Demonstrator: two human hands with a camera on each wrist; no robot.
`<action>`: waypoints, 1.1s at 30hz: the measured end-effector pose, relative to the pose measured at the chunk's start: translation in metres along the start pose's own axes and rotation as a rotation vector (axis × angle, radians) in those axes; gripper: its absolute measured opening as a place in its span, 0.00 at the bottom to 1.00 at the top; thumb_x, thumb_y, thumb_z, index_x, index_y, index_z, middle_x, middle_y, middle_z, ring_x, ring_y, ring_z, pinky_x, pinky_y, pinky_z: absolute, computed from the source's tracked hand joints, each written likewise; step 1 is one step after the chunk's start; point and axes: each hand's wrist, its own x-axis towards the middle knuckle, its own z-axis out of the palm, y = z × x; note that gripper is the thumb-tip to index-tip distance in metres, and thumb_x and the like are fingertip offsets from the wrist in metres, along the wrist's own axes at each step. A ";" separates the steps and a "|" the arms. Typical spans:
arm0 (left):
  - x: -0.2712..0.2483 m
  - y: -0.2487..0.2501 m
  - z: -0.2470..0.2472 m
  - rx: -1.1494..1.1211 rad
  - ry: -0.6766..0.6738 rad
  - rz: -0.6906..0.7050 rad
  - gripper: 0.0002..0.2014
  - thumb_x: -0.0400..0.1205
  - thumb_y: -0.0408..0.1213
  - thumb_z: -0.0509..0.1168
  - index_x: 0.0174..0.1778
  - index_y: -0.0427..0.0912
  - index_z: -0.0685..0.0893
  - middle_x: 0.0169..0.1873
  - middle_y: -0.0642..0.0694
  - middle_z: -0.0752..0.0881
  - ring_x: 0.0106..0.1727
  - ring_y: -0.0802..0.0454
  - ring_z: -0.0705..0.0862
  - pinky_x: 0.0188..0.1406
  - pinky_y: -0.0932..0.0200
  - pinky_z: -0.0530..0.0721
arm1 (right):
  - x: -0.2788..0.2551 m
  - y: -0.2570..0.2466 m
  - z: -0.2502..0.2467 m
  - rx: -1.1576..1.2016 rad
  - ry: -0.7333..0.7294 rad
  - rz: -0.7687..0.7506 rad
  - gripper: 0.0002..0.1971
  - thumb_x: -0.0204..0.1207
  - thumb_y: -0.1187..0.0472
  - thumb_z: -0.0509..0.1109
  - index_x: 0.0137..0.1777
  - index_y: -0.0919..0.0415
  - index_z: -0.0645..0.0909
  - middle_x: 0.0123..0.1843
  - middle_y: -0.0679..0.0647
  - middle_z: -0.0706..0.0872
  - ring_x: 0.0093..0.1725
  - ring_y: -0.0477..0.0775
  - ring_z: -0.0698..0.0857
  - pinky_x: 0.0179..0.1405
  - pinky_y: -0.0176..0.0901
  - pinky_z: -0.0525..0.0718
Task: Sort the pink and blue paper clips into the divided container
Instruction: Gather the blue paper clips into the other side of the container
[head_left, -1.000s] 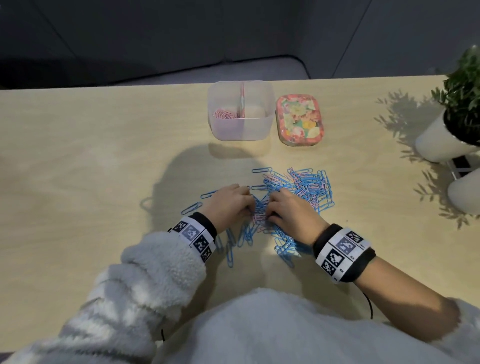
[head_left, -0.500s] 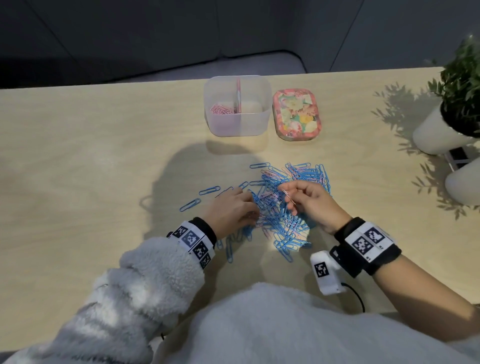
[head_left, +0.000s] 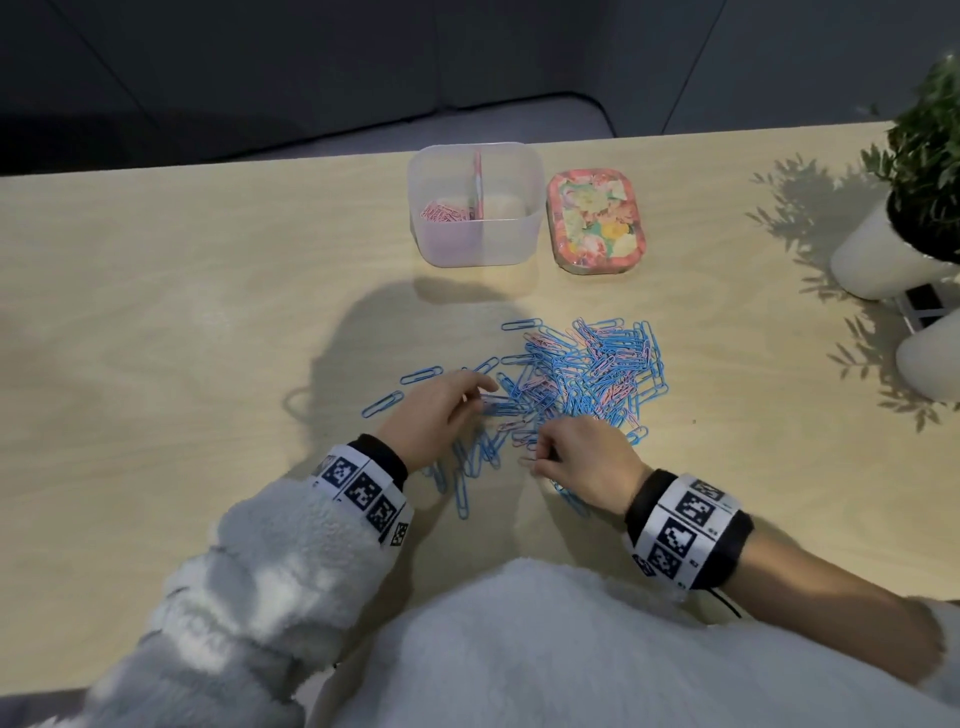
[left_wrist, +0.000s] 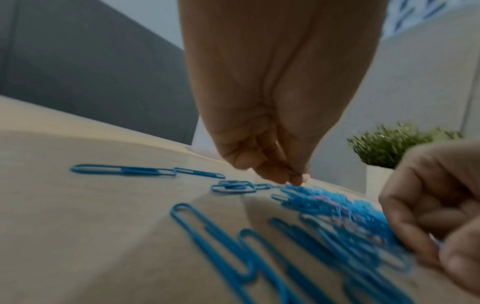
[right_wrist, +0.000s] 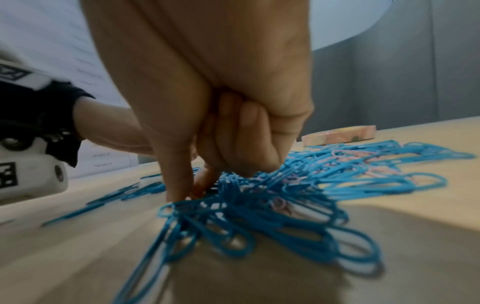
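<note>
A mixed pile of blue and pink paper clips (head_left: 587, 374) lies mid-table, mostly blue. The clear divided container (head_left: 475, 244) stands behind it, with pink clips (head_left: 444, 213) in its left compartment. My left hand (head_left: 480, 396) rests its loosely curved fingers on the pile's left edge; in the left wrist view its fingertips (left_wrist: 293, 179) touch blue clips. My right hand (head_left: 537, 458) sits at the pile's near edge. Its thumb and index finger (right_wrist: 179, 185) pinch a paper clip that looks pinkish, and its other fingers are curled in.
A floral lid (head_left: 596, 221) lies right of the container. Two white pots (head_left: 883, 254) (head_left: 930, 358), one with a green plant (head_left: 930, 171), stand at the right edge. Loose blue clips (head_left: 382, 404) lie left of the pile and near my wrists.
The right hand, raised with a pink clip half a second ago, has come down to the pile's near edge. The left hand has shifted slightly left along the pile.
</note>
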 end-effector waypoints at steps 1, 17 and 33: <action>0.001 0.000 -0.002 -0.074 -0.023 -0.062 0.11 0.84 0.32 0.55 0.57 0.42 0.80 0.44 0.52 0.80 0.47 0.55 0.77 0.48 0.62 0.72 | 0.000 0.000 0.000 -0.009 0.001 -0.005 0.06 0.71 0.54 0.68 0.36 0.50 0.75 0.42 0.52 0.86 0.46 0.57 0.83 0.39 0.43 0.73; 0.018 0.015 0.019 0.218 -0.124 0.003 0.06 0.79 0.38 0.63 0.49 0.43 0.81 0.50 0.44 0.84 0.54 0.45 0.81 0.49 0.52 0.76 | 0.013 0.005 -0.022 0.956 -0.090 0.032 0.11 0.77 0.67 0.65 0.33 0.58 0.77 0.24 0.49 0.74 0.19 0.43 0.68 0.16 0.33 0.63; 0.054 0.021 -0.058 0.252 0.064 -0.055 0.06 0.82 0.38 0.59 0.48 0.39 0.78 0.35 0.50 0.75 0.38 0.49 0.73 0.33 0.59 0.66 | 0.016 -0.014 -0.009 -0.449 -0.067 -0.299 0.07 0.81 0.64 0.55 0.54 0.62 0.72 0.51 0.59 0.85 0.50 0.65 0.85 0.41 0.52 0.77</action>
